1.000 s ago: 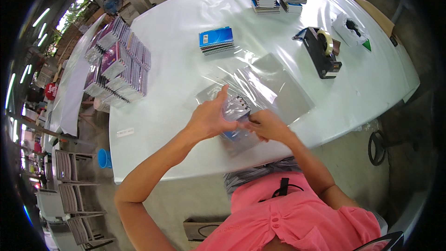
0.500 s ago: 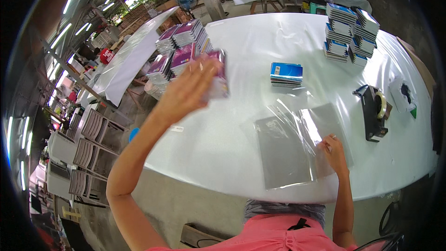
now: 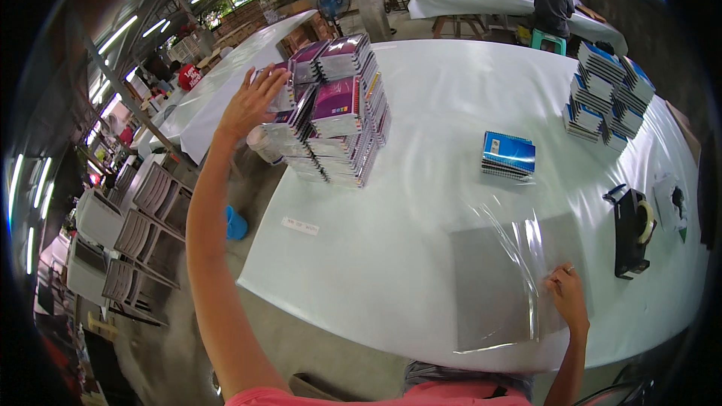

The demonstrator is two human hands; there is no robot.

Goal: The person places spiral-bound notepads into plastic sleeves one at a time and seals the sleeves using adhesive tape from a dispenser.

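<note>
My left hand (image 3: 256, 98) reaches to the far left, its fingers laid over a plastic-wrapped bundle of purple spiral notebooks (image 3: 285, 90) on top of a stack; its thumb is hidden. More wrapped purple notebooks (image 3: 338, 104) stand piled against that bundle. At the near right, my right hand (image 3: 565, 289) is closed, fingertips pinched at the side of clear plastic sheets (image 3: 492, 286) lying on the table. Beyond the sheets sits a short pile of blue spiral notebooks (image 3: 509, 154).
Tall stacks of blue notebooks (image 3: 602, 98) rise at the far right of the white-covered table (image 3: 361, 256). A black tape dispenser (image 3: 632, 237) stands right of my right hand. A small white label strip (image 3: 300, 226) lies at the left. People sit at a far table (image 3: 459, 4).
My left hand has carried a wrapped purple bundle leftward onto the stack. My right hand has stayed at the plastic sheets. The view has shifted, showing more of the far table.
</note>
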